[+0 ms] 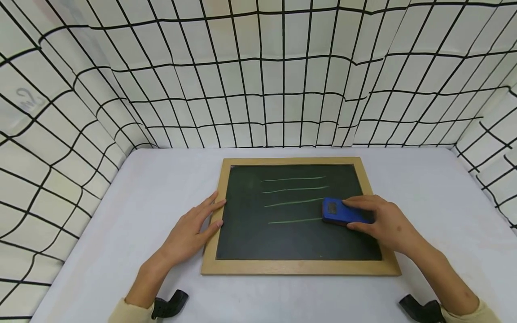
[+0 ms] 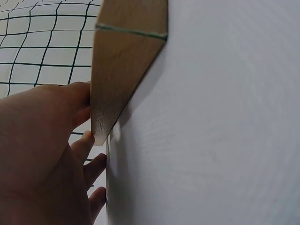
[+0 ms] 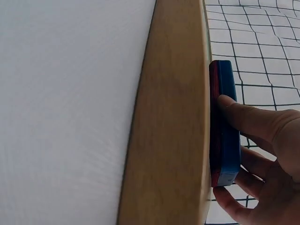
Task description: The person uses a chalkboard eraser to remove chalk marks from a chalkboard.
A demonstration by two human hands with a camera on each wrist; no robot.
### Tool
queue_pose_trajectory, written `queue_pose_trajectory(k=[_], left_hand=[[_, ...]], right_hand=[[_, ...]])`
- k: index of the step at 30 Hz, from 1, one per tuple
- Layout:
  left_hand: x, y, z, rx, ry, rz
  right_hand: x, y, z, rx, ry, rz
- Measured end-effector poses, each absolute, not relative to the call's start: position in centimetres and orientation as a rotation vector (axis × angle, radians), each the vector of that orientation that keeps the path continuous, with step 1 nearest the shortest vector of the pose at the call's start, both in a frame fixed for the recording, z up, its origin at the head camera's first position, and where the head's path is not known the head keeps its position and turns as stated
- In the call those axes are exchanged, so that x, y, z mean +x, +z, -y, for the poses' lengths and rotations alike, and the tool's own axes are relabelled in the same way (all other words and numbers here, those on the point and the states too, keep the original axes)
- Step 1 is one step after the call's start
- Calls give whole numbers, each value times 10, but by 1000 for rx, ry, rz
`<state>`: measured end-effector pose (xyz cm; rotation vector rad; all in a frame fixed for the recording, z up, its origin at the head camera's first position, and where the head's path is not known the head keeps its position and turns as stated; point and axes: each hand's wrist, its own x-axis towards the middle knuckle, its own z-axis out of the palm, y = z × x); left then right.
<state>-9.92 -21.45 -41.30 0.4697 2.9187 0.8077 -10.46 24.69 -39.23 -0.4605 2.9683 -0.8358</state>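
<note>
Tallied: one table [image 1: 141, 202], one chalkboard [image 1: 299, 242]. Green lines [image 1: 295, 220] counted at four. One blue eraser [image 1: 343, 213] logged. Two hands [image 1: 191, 233] [image 1: 383, 222] seen, two sleeves [image 1: 131, 313] [image 1: 470, 314] noted, two black wrist fittings [image 1: 171, 305] [image 1: 422, 309] recorded, one left, one right.

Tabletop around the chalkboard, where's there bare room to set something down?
Free: tabletop right of the chalkboard, beyond the right hand, and left, between left hand and wire grid. Crowded: the chalkboard's right side, under the eraser.
</note>
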Motion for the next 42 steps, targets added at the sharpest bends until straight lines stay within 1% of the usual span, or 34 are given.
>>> queue_pose_trajectory(k=[12,37,42], left_hand=[[-101,-412,213,507,817,-2920],[-102,-414,215,498,811,-2931],[-102,-414,215,503,814,-2937]], right_hand=[[-105,-394,-243,-441,-870,-2957],[-112,-395,-211,-474,-881,-2921],[-113,-397,-204,-523,-907,-2935]])
